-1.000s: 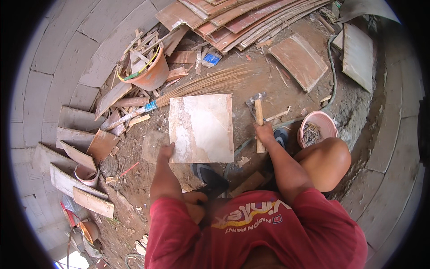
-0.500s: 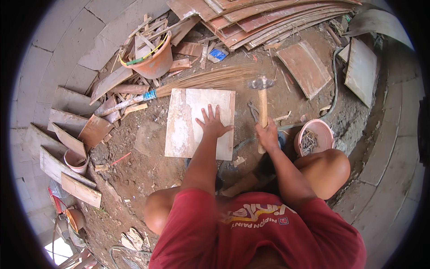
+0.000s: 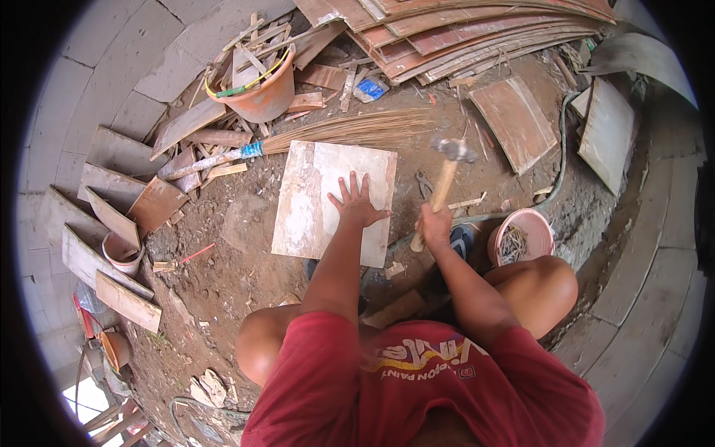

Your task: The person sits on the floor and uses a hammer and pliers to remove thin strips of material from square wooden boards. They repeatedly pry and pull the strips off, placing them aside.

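Fingers spread, my left hand (image 3: 359, 205) presses flat on a pale, roughly square wooden board (image 3: 307, 201) in front of me. To its right, my right hand (image 3: 434, 223) is wrapped round the wooden handle of a hammer (image 3: 445, 182). The hammer's metal head points away from me and is a little blurred. Just beyond my right hand, a pair of pliers (image 3: 424, 185) lies on the dirt. A pink bucket (image 3: 550, 242) holding several thin scraps, perhaps nails, stands beside my right knee.
A straw broom (image 3: 328, 132) lies behind the board. An orange bucket (image 3: 268, 100) full of wood scraps stands at the far left. Stacked panels (image 3: 447, 45) fill the back. Loose boards (image 3: 514, 123) lie at right, others (image 3: 104, 261) lean at left. A hose (image 3: 560, 160) curves along the right.
The hammer in my right hand has tilted, its head swinging right and slightly nearer. My left hand stays spread on the board, which appears slightly turned.
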`<state>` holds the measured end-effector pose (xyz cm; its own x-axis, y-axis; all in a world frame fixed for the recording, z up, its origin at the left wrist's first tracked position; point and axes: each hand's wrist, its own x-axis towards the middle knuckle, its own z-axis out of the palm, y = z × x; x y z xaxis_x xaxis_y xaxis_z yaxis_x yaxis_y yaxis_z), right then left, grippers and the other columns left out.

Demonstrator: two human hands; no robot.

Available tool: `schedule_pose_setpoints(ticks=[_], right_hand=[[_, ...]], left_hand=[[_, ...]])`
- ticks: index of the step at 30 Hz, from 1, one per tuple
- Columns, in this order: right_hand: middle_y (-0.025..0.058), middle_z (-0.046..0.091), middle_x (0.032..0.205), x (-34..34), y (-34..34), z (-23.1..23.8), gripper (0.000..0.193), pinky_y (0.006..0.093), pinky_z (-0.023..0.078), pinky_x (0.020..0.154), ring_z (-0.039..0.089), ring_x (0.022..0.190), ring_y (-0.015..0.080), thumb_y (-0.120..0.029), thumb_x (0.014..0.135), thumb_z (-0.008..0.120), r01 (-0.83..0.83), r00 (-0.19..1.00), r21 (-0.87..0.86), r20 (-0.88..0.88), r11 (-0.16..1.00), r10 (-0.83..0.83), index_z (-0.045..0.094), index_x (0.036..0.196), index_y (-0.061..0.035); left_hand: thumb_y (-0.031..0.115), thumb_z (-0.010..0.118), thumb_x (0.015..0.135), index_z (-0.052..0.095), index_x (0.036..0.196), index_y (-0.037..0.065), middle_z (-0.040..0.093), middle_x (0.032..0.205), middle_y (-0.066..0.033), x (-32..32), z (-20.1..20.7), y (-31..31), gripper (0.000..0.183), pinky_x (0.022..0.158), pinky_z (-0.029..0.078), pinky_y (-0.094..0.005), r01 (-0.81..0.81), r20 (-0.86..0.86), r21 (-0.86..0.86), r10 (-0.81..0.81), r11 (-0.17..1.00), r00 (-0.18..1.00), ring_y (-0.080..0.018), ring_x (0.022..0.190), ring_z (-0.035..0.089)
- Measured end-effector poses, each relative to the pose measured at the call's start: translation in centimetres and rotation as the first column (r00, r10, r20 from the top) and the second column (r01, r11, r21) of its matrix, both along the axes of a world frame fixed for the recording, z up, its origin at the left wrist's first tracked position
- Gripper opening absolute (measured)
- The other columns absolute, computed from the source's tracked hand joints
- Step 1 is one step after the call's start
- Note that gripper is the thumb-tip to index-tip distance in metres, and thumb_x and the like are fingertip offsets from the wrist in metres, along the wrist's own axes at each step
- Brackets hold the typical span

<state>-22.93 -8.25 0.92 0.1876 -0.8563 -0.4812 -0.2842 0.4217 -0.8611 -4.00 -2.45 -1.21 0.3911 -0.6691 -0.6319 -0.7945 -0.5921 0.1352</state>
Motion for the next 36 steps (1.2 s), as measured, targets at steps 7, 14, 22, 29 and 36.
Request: schedule_pose_setpoints(ticks=[7,14,22,29,36], right_hand=[[0.0083,0.055,0.056,0.2,-2.6,0.3,0.023,0.0331,0.045,0.041,0.057,0.044,0.0183,-0.019,0.084,0.062,-0.095,0.995,-0.023,-0.043,0.995,0.094,0.055,0.082,0.0029],[0.0094,0.056,0.057,-1.9,-1.5,-2.2,0.024,0.0335,0.044,0.042,0.056,0.043,0.0194,-0.02,0.082,0.063,-0.05,0.995,0.005,-0.082,0.999,0.05,0.056,0.082,0.0036],[0.0111,0.059,0.059,-4.4,-0.1,-5.2,0.03,0.0353,0.048,0.046,0.059,0.045,0.0208,-0.022,0.081,0.064,-0.195,0.94,-0.033,-0.291,0.98,0.178,0.06,0.089,0.0071],[0.0092,0.057,0.058,-4.3,-0.4,-6.5,0.031,0.034,0.047,0.046,0.057,0.045,0.0192,-0.022,0.081,0.065,-0.293,0.906,-0.156,-0.362,0.943,0.221,0.06,0.091,0.0066],[0.0044,0.055,0.059,-2.1,-0.3,2.2,0.022,0.0288,0.046,0.052,0.056,0.055,0.0131,-0.019,0.083,0.066,-0.302,0.937,-0.362,-0.283,0.882,0.204,0.059,0.088,0.0015]], left_hand=[[0.078,0.067,0.063,-0.002,0.157,0.02,-0.01,0.163,-0.0146,0.3,-0.1,0.1,0.13,0.107,-0.002,-0.0751,0.023,0.011,-0.012,-0.023,1.0,1.0,-0.0437,0.147,-0.014],[0.078,0.066,0.064,-0.001,0.157,0.017,-0.008,0.162,-0.0187,-2.6,0.8,-0.8,0.13,0.105,0.007,-0.0777,-0.033,0.15,-0.016,0.035,0.999,0.988,-0.0446,0.147,-0.01],[0.054,0.077,0.072,-0.007,0.156,0.025,-0.01,0.162,-0.0143,-4.1,2.2,0.3,0.123,0.103,0.022,-0.0769,-0.038,0.156,0.105,0.021,0.994,0.987,-0.0424,0.148,-0.006],[0.051,0.077,0.072,-0.002,0.156,0.032,-0.007,0.164,-0.0102,-1.7,1.4,2.0,0.117,0.103,0.02,-0.078,-0.012,0.212,0.071,-0.003,0.997,0.977,-0.0421,0.149,-0.003],[0.045,0.077,0.073,0.002,0.157,0.031,-0.007,0.164,-0.0093,-0.4,1.5,1.0,0.113,0.106,0.009,-0.0785,-0.056,0.134,-0.02,0.058,0.998,0.989,-0.0418,0.149,-0.005]])
